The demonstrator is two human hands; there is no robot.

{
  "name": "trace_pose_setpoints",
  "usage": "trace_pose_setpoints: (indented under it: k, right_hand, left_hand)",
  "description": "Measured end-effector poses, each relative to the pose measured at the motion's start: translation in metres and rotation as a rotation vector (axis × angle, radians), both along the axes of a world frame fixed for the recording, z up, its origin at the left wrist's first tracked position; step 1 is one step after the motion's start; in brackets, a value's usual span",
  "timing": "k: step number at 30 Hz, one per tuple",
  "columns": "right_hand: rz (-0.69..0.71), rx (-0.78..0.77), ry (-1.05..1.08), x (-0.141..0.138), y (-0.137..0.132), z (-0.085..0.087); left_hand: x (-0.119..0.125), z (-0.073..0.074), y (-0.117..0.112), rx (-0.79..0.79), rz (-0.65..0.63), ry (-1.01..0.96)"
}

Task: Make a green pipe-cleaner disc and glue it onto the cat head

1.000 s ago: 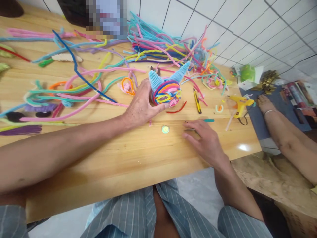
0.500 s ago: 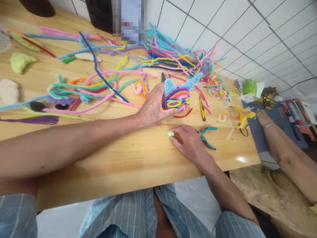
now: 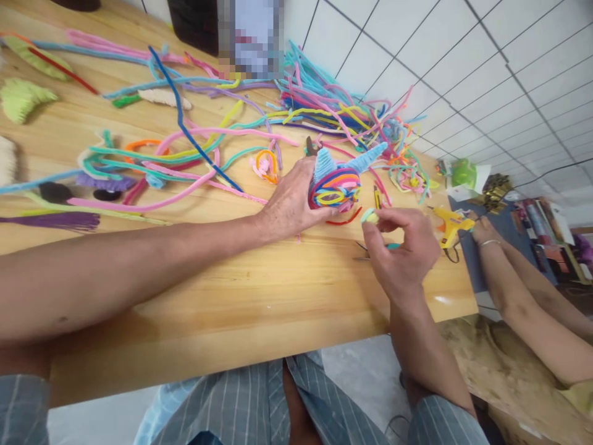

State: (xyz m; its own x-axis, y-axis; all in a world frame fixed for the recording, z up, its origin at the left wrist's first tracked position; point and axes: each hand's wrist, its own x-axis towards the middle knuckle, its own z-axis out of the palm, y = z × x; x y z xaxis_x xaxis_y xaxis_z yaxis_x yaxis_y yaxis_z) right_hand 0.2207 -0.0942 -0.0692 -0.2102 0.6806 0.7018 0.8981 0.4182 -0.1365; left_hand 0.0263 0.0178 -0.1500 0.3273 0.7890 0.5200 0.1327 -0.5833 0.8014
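Observation:
My left hand (image 3: 294,196) is wrapped round a colourful pipe-cleaner animal head (image 3: 334,188) with two light-blue pointed ears, its striped front turned towards me. Between the thumb and finger of my right hand (image 3: 404,250) is a small pale green-yellow coiled piece (image 3: 370,216), raised above the table just right of the head. Pliers (image 3: 364,250) with teal handles lie beneath my right hand, which hides most of them. Behind it, a yellow craft knife (image 3: 377,198) is partly covered. A red pipe cleaner (image 3: 347,217) lies below the head.
Loose pipe cleaners (image 3: 199,133) spread over the left of the wooden table (image 3: 222,296), and a thick bundle (image 3: 324,96) lies by the tiled wall. At right are a yellow glue gun (image 3: 450,225) and another person's arms (image 3: 514,284).
My right hand has lifted from the table beside the pliers and moved up and right with the small coiled piece. My left hand still holds the head in nearly the same place.

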Motion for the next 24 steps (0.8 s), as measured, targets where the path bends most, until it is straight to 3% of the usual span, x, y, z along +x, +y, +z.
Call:
trace_pose_setpoints:
  k: [7,24]
  right_hand:
    - [-0.001,0.059,-0.078,-0.002,0.031,-0.015]
    - [-0.067,0.007,-0.101,-0.004,0.038,-0.022]
  left_hand:
    - [0.002,-0.006,0.001,0.024,0.009,-0.011]
    - [0.000,-0.005,0.001,-0.010,-0.008,0.008]
